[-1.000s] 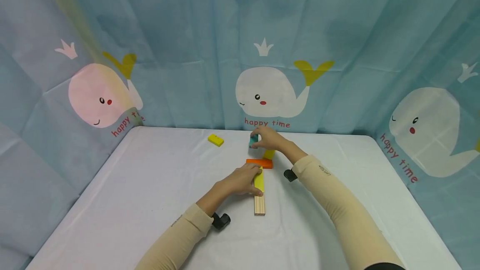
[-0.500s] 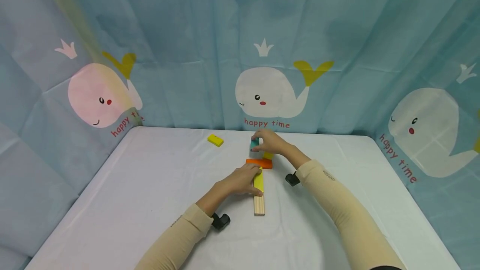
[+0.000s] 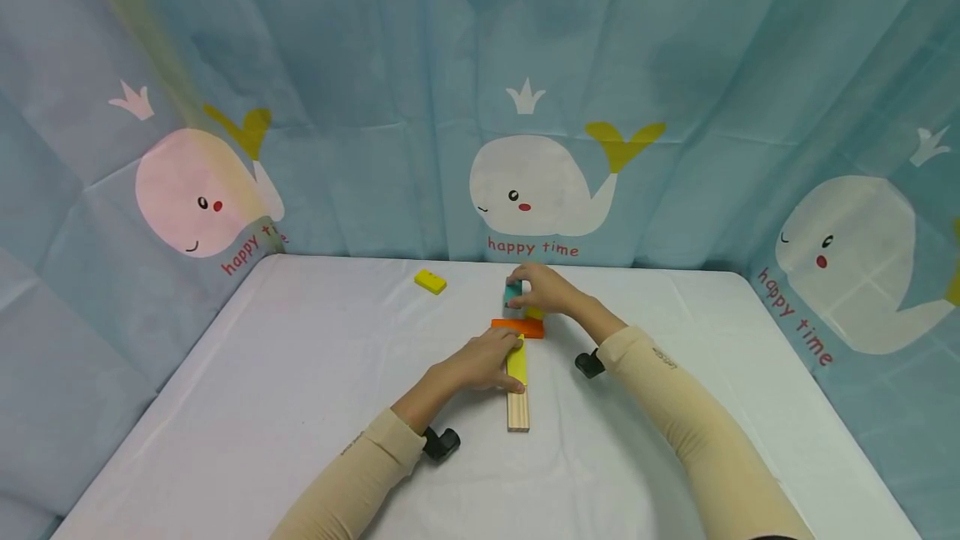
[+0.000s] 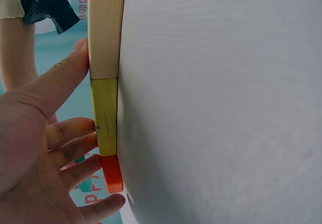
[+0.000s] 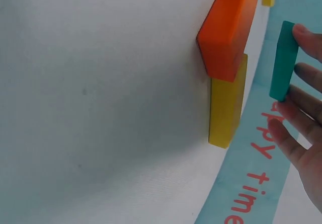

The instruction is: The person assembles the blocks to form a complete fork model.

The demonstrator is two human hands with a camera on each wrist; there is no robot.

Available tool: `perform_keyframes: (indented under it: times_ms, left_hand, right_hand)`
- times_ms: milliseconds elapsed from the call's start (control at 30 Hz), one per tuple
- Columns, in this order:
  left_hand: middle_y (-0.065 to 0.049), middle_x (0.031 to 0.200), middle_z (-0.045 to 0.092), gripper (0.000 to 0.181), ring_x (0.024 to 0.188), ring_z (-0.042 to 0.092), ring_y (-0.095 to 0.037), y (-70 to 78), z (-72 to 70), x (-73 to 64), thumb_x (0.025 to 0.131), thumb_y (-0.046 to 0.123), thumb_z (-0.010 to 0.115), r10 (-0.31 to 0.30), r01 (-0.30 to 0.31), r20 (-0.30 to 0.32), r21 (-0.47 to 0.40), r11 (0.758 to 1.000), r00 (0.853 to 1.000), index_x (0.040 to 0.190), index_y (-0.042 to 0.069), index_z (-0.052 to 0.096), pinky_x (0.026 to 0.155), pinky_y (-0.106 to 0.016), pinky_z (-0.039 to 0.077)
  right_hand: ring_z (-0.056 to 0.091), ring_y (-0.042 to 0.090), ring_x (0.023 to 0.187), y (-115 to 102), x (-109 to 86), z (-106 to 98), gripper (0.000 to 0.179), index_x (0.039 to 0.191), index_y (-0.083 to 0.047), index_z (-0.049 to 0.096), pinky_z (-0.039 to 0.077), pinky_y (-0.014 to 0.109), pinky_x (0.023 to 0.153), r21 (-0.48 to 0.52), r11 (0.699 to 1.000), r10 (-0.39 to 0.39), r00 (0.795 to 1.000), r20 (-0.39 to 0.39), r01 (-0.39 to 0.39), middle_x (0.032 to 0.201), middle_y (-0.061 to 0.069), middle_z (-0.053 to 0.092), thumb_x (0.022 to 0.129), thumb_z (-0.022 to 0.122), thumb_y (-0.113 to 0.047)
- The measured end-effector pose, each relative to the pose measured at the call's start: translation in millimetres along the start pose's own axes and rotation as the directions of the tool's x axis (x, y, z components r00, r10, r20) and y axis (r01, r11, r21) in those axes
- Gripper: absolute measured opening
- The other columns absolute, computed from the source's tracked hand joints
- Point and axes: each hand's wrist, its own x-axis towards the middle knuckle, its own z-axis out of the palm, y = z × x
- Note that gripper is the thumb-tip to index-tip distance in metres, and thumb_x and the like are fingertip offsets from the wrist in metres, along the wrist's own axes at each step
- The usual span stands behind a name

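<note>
My right hand (image 3: 546,288) pinches a teal block (image 3: 513,293) between thumb and fingertips. In the right wrist view that teal block (image 5: 284,60) hangs above the table, apart from the other blocks. Just behind the orange block (image 3: 517,328) lies a yellow block (image 5: 226,103), partly covered by my right hand in the head view. My left hand (image 3: 480,359) rests its spread fingers on a row: natural wood block (image 3: 517,411), yellow block (image 3: 517,363), then the orange one crosswise. In the left wrist view its thumb touches the wood block (image 4: 105,32).
Another yellow block (image 3: 431,281) lies by itself near the back of the white table (image 3: 300,373). Whale-printed blue curtains (image 3: 375,107) hang behind the table and at both sides. Each wrist wears a black camera (image 3: 441,444).
My right hand has moved slightly toward me and to the right, carrying the teal block nearer the orange one. The left hand and the row of blocks stay still.
</note>
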Motion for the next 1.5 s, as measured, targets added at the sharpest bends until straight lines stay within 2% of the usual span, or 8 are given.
perform_keyframes:
  times_ms: [233,433,700,1133,1500]
  left_hand:
    - [-0.006,0.139,0.050,0.075,0.124,0.046,-0.019,0.0,1.1,0.8,0.080,0.051,0.075,-0.004,0.004,0.005,0.001,1.000,1.000,0.136,0.008,0.051,0.104,-0.042,0.045]
    - [-0.005,0.144,0.048,0.075,0.132,0.043,-0.020,-0.5,2.1,0.8,0.080,0.050,0.076,-0.002,0.002,0.008,-0.009,1.000,1.000,0.137,0.009,0.051,0.107,-0.045,0.042]
    - [-0.005,0.138,0.051,0.075,0.122,0.047,-0.018,-1.0,2.2,1.4,0.080,0.052,0.075,-0.002,0.002,0.003,0.011,1.000,1.000,0.137,0.008,0.051,0.104,-0.040,0.045]
    - [-0.007,0.143,0.048,0.078,0.132,0.044,-0.021,-1.3,1.7,0.3,0.080,0.052,0.075,0.004,-0.004,-0.006,0.012,1.000,1.000,0.139,0.009,0.049,0.108,-0.044,0.043]
    - [-0.005,0.140,0.050,0.074,0.128,0.046,-0.020,-2.7,3.2,1.4,0.081,0.051,0.075,0.012,-0.012,-0.002,0.011,1.000,1.000,0.137,0.008,0.051,0.106,-0.045,0.044]
  right_hand:
    - [0.054,0.029,0.124,2,-1.8,3,0.042,0.121,-0.008,0.066,0.044,0.047,0.108,-0.023,0.999,-0.045,0.999,-0.013,0.045,0.133,0.011,0.060,0.087,0.074,-0.030]
    - [0.054,0.030,0.124,1,-3.4,4,0.042,0.120,-0.008,0.067,0.042,0.048,0.109,-0.018,0.999,-0.028,1.000,-0.006,0.028,0.133,0.012,0.061,0.086,0.075,-0.029]
    - [0.054,0.029,0.125,3,-2.8,8,0.043,0.121,-0.009,0.067,0.042,0.047,0.110,-0.034,0.999,-0.009,1.000,0.004,0.009,0.133,0.011,0.060,0.085,0.076,-0.030]
    - [0.055,0.030,0.123,6,-1.6,13,0.042,0.119,-0.007,0.068,0.043,0.047,0.109,-0.053,0.998,-0.020,1.000,0.004,0.020,0.132,0.012,0.061,0.085,0.076,-0.029]
    - [0.054,0.031,0.125,4,-4.1,15,0.041,0.120,-0.007,0.067,0.043,0.047,0.109,-0.076,0.997,-0.011,1.000,0.015,0.012,0.133,0.013,0.060,0.086,0.074,-0.029]
